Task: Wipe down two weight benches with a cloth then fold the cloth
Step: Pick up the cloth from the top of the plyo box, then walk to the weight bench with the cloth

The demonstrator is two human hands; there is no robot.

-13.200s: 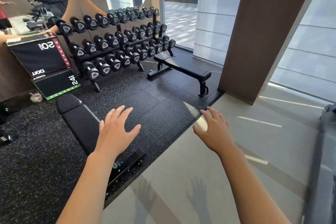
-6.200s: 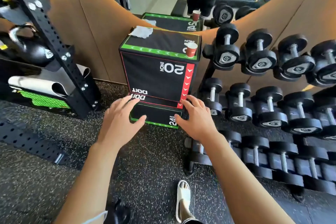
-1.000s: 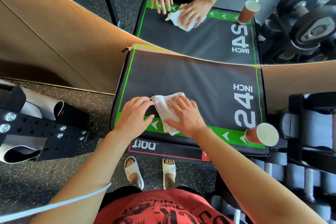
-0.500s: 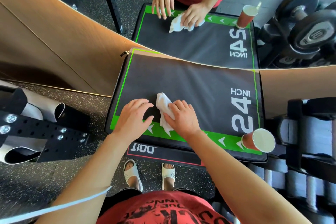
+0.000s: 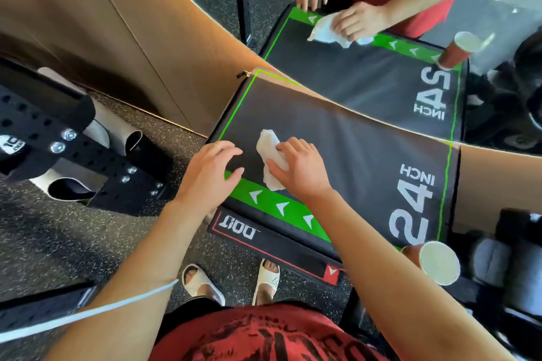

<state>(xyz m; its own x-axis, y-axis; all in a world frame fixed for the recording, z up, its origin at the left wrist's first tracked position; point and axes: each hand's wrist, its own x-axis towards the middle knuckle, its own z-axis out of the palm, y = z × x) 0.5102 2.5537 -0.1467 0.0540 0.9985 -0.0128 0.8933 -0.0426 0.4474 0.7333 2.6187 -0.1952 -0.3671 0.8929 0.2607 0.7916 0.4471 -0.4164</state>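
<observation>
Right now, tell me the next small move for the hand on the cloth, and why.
Probably lift the cloth clear of the plyo box. The right hand already has its fingers curled over the bunched white cloth, which lies on the box top, while the left hand rests open beside it. No bench is in view, so wiping cannot start here.

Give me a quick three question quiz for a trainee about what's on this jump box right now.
1. True or false: the right hand grips the white cloth on the black box.
2. Where does the paper cup stand? A) near right corner B) far left corner C) on the floor
3. Fill in: the left hand rests on the box and holds ____.

Key: 1 true; 2 A; 3 nothing
</observation>
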